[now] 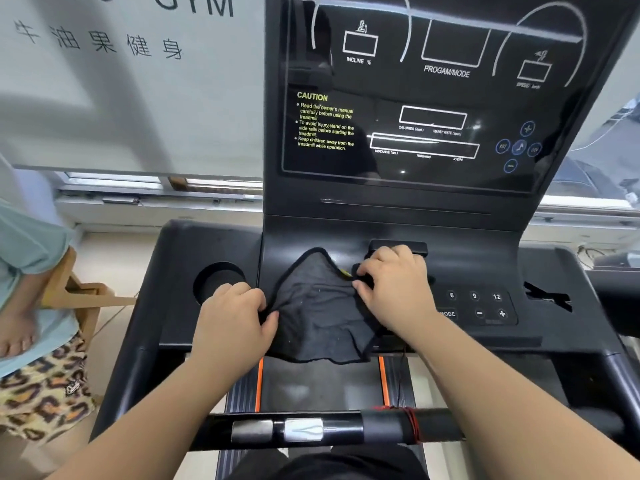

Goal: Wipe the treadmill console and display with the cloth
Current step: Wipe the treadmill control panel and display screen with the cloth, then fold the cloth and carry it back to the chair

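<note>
Both hands (311, 299) grip the cloth (320, 306) on the console (485, 265)

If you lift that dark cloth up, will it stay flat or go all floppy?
Probably floppy: the cloth lies wrinkled, and its front edge droops over the edge of the console. It looks thin, so it is likely light. It might slide on the smooth console; the left hand and right hand both grip it.

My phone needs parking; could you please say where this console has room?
Free: the round black cup recess left of the dark grey cloth, and black deck right of the white-marked buttons. Crowded: centre, where left hand and right hand grip it.
</note>
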A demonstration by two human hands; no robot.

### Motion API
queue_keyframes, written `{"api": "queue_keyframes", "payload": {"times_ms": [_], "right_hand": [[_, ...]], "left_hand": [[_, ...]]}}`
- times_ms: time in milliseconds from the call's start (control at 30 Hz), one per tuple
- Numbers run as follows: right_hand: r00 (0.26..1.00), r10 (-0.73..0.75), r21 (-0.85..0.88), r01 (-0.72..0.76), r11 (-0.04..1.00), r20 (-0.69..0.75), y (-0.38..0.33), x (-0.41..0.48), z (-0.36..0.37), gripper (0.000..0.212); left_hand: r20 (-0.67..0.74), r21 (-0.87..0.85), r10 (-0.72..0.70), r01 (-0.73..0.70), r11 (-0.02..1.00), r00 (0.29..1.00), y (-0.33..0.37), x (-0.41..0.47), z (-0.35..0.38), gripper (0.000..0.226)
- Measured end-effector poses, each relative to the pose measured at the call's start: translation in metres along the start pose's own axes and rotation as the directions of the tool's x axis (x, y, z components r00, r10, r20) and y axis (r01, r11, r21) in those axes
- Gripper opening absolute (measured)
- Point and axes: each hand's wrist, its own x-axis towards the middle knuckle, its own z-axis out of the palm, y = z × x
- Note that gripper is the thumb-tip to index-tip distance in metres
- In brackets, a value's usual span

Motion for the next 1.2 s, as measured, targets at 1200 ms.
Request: {"api": "queue_keyframes", "payload": {"times_ms": [1200], "right_hand": [[0.873, 0.487, 0.873, -0.233, 0.428, -0.006, 0.154, -0.115, -0.096, 0.028]], "left_hand": [[0.433, -0.672, -0.241, 0.489, 0.556, 0.868, 0.171, 0.003, -0.020, 0.020]]}}
